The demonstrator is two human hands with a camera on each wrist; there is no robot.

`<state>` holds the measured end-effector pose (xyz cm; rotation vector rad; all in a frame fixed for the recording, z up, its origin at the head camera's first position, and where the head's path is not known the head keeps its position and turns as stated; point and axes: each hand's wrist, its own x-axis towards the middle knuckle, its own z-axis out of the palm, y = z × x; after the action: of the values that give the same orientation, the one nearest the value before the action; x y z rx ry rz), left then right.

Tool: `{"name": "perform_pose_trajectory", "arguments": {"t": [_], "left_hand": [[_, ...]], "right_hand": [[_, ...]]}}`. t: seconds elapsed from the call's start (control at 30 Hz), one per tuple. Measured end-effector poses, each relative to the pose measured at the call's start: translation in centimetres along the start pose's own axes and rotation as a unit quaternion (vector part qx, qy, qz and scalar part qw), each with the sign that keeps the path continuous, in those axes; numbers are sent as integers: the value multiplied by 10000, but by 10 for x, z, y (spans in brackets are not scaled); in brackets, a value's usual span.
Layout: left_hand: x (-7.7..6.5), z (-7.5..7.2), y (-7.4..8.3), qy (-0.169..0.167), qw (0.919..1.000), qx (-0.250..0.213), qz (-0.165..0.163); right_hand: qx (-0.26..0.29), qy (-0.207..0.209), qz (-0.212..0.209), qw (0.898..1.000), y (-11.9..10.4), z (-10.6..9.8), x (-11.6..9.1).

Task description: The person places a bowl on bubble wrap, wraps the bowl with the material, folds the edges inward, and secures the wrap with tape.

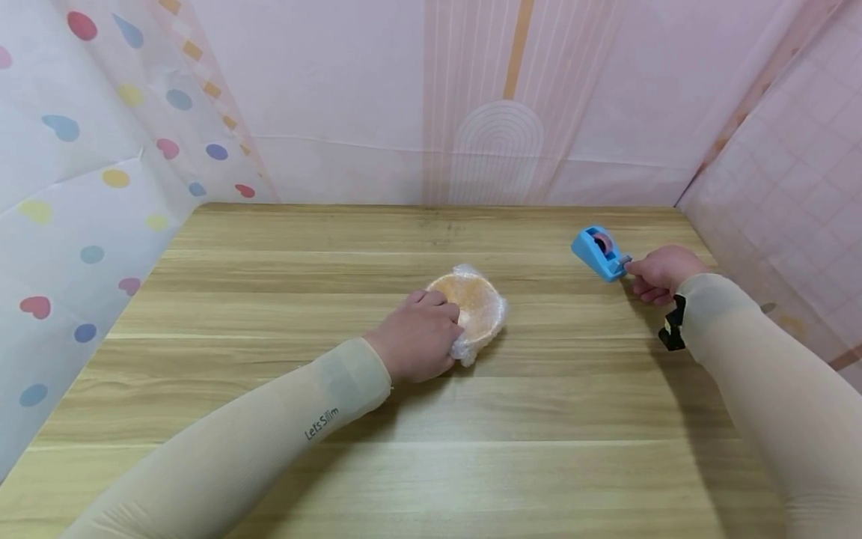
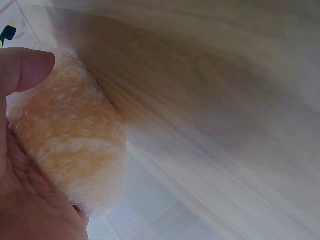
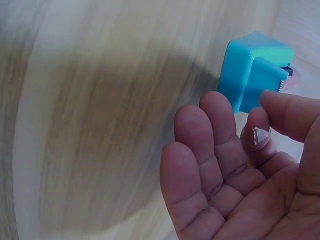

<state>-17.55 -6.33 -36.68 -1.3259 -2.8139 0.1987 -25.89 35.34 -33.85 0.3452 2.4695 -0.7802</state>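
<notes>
Near the middle of the table, my left hand (image 1: 419,334) grips the near-left side of a round, orange-tan bowl (image 1: 480,305) wrapped in clear bubble wrap (image 2: 75,145). The thumb lies over the wrap in the left wrist view. Farther right stands a blue tape dispenser (image 1: 595,256) with a pinkish roll (image 1: 603,242) in it. At its toothed cutter, my right hand (image 1: 667,271) pinches the end of the tape (image 3: 260,135) between thumb and index finger. A bit of clear tape shows on the index fingertip, while the other fingers are loosely bent.
The wood-grain table (image 1: 377,247) ends at a patterned back curtain (image 1: 337,97). Dotted cloth (image 1: 87,217) hangs on the left and pink checked cloth (image 1: 801,172) on the right. A black wrist camera (image 1: 672,329) sits under my right wrist.
</notes>
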Motion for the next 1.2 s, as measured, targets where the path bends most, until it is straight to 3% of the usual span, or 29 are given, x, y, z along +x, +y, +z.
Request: {"name": "perform_pose_trajectory", "arguments": {"t": [0.6, 1.0, 1.2], "left_hand": [[1, 0, 0, -86, 9999, -77, -48], [0, -1, 1, -52, 9999, -85, -34], [0, -2, 0, -67, 9999, -75, -31]], "right_hand": [[-1346, 510, -218, 9893, -7, 9, -3], [-1484, 611, -206, 9868, -6, 11, -2], [-1055, 589, -15, 9927, -2, 10, -4]]}}
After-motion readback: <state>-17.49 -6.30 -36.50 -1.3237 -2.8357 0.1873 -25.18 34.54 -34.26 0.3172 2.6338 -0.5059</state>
